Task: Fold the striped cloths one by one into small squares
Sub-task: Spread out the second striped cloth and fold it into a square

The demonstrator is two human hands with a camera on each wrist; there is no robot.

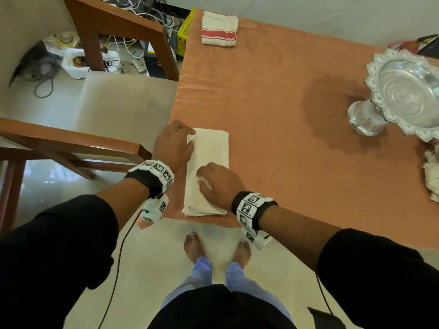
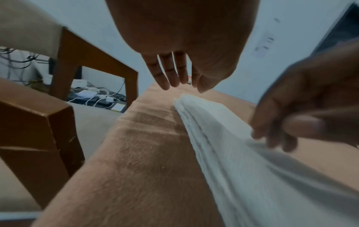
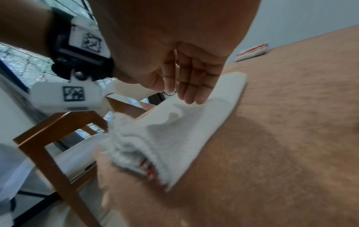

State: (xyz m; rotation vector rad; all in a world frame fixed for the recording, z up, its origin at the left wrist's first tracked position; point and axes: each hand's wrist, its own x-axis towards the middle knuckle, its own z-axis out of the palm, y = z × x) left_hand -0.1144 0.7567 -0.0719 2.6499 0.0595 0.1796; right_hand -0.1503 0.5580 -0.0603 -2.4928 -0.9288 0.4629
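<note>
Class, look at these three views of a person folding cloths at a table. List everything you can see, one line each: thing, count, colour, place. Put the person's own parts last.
long folded cloth: 1, cream, red stripes showing at its near end in the right wrist view, near table edge under both hands
folded striped cloth: 1, cream with red stripes, far left corner of table
table cover: 1, orange-brown, over the table
pedestal tray: 1, silver, right side of table
crumpled cloth: 1, white, right edge below the tray
wooden chair: 1, brown frame with beige seat, left of table
cables: many, white and dark, floor behind chair
yellow box: 1, by table's far left corner
left hand: fingers straight, on the cloth's far left part
right hand: flat on the cloth's middle
bare feet: 2, on pale floor
</note>
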